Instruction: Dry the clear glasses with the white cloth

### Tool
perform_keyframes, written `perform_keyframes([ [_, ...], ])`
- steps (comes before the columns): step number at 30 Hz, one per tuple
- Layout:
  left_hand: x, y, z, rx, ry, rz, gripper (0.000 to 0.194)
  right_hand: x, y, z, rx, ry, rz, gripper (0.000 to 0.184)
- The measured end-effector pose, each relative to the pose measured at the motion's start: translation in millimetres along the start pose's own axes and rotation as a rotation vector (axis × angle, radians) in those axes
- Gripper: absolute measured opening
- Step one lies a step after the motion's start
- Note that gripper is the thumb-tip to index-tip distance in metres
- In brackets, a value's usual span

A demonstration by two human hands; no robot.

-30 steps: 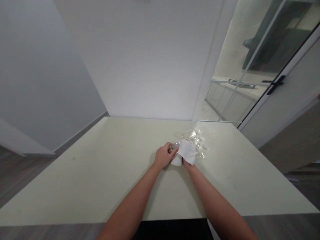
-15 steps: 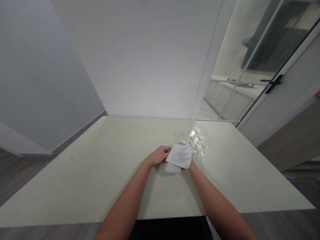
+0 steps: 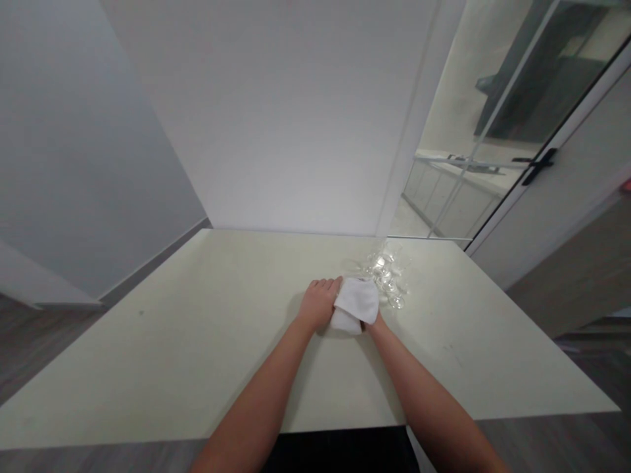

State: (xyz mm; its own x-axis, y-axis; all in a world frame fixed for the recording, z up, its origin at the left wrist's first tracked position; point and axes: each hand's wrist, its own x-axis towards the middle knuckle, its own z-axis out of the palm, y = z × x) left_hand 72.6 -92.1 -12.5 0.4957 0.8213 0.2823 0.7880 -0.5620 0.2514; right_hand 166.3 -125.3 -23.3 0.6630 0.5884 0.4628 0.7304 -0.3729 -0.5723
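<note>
Touching the cloth [image 3: 357,299] edge, left fingers [image 3: 323,284] lie side by side; right fingers hidden, pinch unclear; tabletop [image 3: 197,341] stretches leftward.

white cloth [image 3: 359,302] | folded over, draped loosely | just beside clear shiny pieces [image 3: 387,272] | pieces heaped, spread out
</note>
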Motion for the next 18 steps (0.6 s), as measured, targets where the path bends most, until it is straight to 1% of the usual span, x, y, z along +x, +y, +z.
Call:
perform_keyframes([
  [1,-0.2,4.8,2.0,0.03,0.01,0.005,0.049,1.1,0.7,-0.5,-0.001,0.0,0.006,0.029],
  [3,-0.5,12.7,5.9,0.032,0.005,-0.03,0.049,3.3,1.9,-1.6,-0.001,-0.005,0.02,0.029],
  [5,0.0,15.7,8.3,-0.085,-0.02,-0.094,0.049,4.9,2.1,-2.6,-0.001,-0.009,0.027,0.028],
  [6,0.8,14.8,8.5,-0.201,-0.03,-0.114,0.045,5.5,1.9,-3.1,-0.001,-0.01,0.028,0.027],
  [8,3.3,9.4,7.1,-0.507,-0.04,-0.115,0.038,5.8,0.6,-4.0,-0.001,-0.008,0.029,0.026],
  [9,4.8,5.6,5.9,-0.657,-0.051,-0.106,0.041,5.6,-0.4,-4.4,-0.001,-0.006,0.029,0.026],
  [10,6.2,2.0,4.5,-0.777,-0.069,-0.103,0.047,5.5,-1.3,-4.7,-0.001,-0.004,0.028,0.026],
  [11,7.2,-1.1,3.4,-0.85,-0.088,-0.111,0.054,5.3,-2.3,-4.9,-0.001,-0.002,0.028,0.026],
  [12,7.7,-3.1,2.7,-0.873,-0.098,-0.129,0.058,5.3,-3.3,-4.8,0.0,-0.001,0.027,0.026],
  [13,7.6,-3.8,2.7,-0.849,-0.089,-0.154,0.058,5.5,-4.1,-4.5,0.001,-0.002,0.026,0.026],
  [16,4.9,1.6,6.5,-0.66,0.033,-0.259,0.047,6.9,-5.9,-2.4,0.008,-0.01,0.016,0.025],
  [18,3.1,8.4,11.0,-0.578,0.084,-0.328,0.042,7.3,-6.4,-0.9,0.012,-0.014,0.009,0.026],
])
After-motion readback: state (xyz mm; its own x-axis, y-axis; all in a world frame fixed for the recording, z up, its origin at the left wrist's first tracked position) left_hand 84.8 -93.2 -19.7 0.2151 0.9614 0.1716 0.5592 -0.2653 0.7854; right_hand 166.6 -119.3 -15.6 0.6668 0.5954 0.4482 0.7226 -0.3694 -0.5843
